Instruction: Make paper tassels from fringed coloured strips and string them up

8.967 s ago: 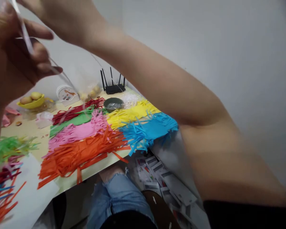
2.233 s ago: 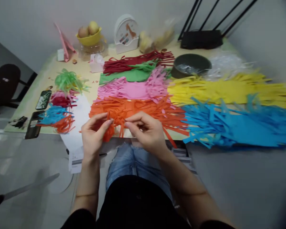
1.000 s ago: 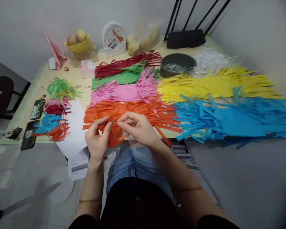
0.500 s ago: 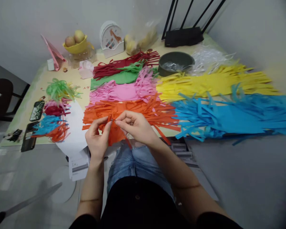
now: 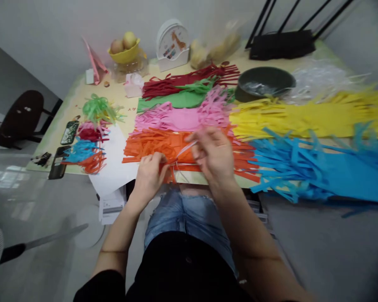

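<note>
My left hand (image 5: 149, 176) is closed around a small bundle of orange paper strips (image 5: 170, 170) at the table's near edge. My right hand (image 5: 214, 153) is closed in a pinch on a thin clear strand (image 5: 186, 149) that runs from its fingers down to the bundle. The right hand is blurred by motion. Behind both hands lies the orange fringed paper sheet (image 5: 151, 144).
Fringed sheets lie across the table: pink (image 5: 179, 118), green (image 5: 182, 98), dark red (image 5: 182, 79), yellow (image 5: 308, 117), blue (image 5: 321, 167). A dark bowl (image 5: 264, 82), a router (image 5: 282, 44), a yellow fruit bowl (image 5: 125, 52), finished bundles (image 5: 88, 144) and two phones (image 5: 69, 132) are there too. A chair (image 5: 20, 119) stands left.
My right hand has pulled up and to the right, drawing the clear strand taut. My left hand has dropped lower on the orange bundle. The view has shifted slightly.
</note>
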The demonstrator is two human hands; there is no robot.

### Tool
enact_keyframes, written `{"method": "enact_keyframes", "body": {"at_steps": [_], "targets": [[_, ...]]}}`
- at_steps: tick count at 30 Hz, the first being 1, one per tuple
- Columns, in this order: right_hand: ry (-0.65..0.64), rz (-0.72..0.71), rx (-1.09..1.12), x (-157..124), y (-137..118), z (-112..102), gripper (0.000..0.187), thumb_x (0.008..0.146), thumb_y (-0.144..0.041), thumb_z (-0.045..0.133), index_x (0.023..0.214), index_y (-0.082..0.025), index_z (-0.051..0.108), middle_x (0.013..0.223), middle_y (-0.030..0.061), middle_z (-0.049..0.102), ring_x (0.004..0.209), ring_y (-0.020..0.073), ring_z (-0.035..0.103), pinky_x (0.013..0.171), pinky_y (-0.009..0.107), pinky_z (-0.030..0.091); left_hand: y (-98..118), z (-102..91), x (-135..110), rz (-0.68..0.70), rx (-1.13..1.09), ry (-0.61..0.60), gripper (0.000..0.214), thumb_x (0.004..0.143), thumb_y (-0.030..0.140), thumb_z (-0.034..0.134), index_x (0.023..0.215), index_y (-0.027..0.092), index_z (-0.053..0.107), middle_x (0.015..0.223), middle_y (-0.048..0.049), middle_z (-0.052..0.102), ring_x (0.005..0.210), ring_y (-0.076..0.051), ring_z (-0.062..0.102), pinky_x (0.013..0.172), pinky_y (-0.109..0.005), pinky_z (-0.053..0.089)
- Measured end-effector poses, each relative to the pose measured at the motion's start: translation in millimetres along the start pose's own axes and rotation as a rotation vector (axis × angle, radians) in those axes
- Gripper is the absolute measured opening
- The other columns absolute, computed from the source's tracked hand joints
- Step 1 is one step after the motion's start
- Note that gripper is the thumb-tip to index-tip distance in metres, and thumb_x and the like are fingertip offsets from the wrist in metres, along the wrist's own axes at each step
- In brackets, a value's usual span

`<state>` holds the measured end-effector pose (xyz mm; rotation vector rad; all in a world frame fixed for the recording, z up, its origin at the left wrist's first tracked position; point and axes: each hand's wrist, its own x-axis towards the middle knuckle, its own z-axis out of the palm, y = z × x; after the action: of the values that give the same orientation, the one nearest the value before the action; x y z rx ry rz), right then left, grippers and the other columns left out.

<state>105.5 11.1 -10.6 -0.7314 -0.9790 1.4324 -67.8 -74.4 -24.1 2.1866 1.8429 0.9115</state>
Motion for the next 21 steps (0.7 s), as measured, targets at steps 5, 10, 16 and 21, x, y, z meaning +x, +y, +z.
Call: {"method": "enact_keyframes", "body": {"at_steps": [5, 10, 16, 21], "targets": [[0.165, -0.088, 0.157, 16.9, 2.1, -15.0, 0.033, 0.079, -0.044, 0.081, 0.083, -0.022, 0.057, 0.058, -0.0089, 0.053, 0.043, 0.0043, 0.047, 0.039, 0.015, 0.037, -76.2, -56.6, 9.0, -0.152, 0.064, -0.147, 0.021, 0.097, 0.029, 0.052, 0.103, 0.02, 0.07, 0.108, -0.01, 0.075, 0.098, -0.022, 0.069, 0.089, -0.033, 0.053], [0.126, -0.067, 0.152, 19.4, 9.0, -13.0, 0.037, 0.071, -0.043, 0.087, 0.081, -0.021, 0.059, 0.057, -0.0085, 0.056, 0.045, 0.0052, 0.05, 0.039, 0.015, 0.039, -164.9, -129.6, 21.9, -0.512, 0.515, -0.109, 0.019, 0.082, 0.015, 0.057, 0.086, 0.011, 0.075, 0.097, -0.0189, 0.073, 0.099, -0.034, 0.066, 0.09, -0.044, 0.047], [0.099, -0.091, 0.142, 21.7, 16.4, -10.4, 0.035, 0.071, -0.044, 0.086, 0.08, -0.022, 0.061, 0.057, -0.0079, 0.057, 0.044, 0.0047, 0.049, 0.04, 0.015, 0.041, -201.7, -140.4, 22.5, -0.527, 0.408, -0.033, 0.004, 0.066, 0.014, 0.07, 0.07, 0.013, 0.071, 0.075, -0.0111, 0.068, 0.089, -0.031, 0.065, 0.087, -0.042, 0.046], [0.141, -0.239, 0.06, 52.5, 16.9, -13.0, 0.028, 0.077, -0.043, 0.081, 0.083, -0.024, 0.062, 0.06, -0.0078, 0.056, 0.049, 0.0074, 0.052, 0.048, 0.021, 0.049, -203.3, -166.2, 49.8, -0.486, 0.268, 0.424, 0.019, 0.081, 0.029, 0.067, 0.086, 0.011, 0.067, 0.1, -0.0087, 0.07, 0.099, -0.023, 0.064, 0.09, -0.044, 0.05]]}}
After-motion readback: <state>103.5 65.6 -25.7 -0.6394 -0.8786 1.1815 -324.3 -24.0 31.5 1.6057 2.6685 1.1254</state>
